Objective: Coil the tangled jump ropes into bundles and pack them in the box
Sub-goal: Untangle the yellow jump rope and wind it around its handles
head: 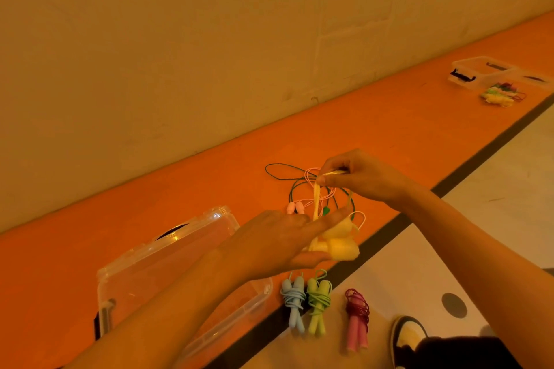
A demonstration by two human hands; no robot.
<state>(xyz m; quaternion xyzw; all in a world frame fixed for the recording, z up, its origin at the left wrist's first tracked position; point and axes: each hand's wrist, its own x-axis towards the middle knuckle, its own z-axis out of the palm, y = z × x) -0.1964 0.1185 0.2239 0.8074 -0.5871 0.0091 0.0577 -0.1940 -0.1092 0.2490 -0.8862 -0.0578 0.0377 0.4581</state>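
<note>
Pinching yellow rope (316,204) in right grip (356,177), pulled up from 2 handles (344,244) clamped in left grip (275,241) (fingers (326,219) nearly straight). Beside box (180,237), 3 coiled bundles (318,299).

The yellow jump rope (338,246) is pale yellow, cord and handles alike. On the orange floor (90,249) lie a dark green cord (281,164) and a pink cord (310,171) with pale pink handles (295,207). The blue bundle (293,302) is light blue and the green bundle (318,302) is lime. The pink-handled bundle (356,317) has a magenta cord. The box (168,244) is clear. A dark grey stripe (479,153) edges the orange.
</note>
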